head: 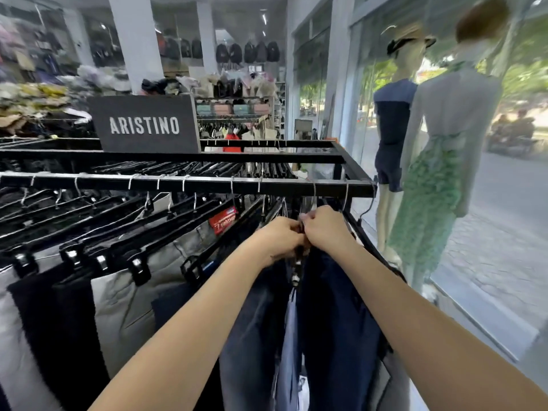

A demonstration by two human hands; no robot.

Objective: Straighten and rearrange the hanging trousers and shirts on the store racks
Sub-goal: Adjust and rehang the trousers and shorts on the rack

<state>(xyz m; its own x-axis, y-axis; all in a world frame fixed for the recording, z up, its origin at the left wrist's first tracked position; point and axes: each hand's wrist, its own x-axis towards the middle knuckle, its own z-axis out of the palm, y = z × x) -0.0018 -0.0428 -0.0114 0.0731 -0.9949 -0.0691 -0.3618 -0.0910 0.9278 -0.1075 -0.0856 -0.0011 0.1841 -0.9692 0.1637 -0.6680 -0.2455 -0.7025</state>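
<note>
While both hands pinch at the top of a dark trouser hanger (299,253) near the right end of the rail (189,183), that pair is mid-adjustment. The left hand (278,240) and right hand (327,229) have fingers curled tight together on its clip and waistband. Navy trousers (335,315) hang just beside. Along the rail's left stretch, grey trousers (133,295) and black pairs sit skewed, hooks unevenly spaced, so most straightening looks undone.
</note>
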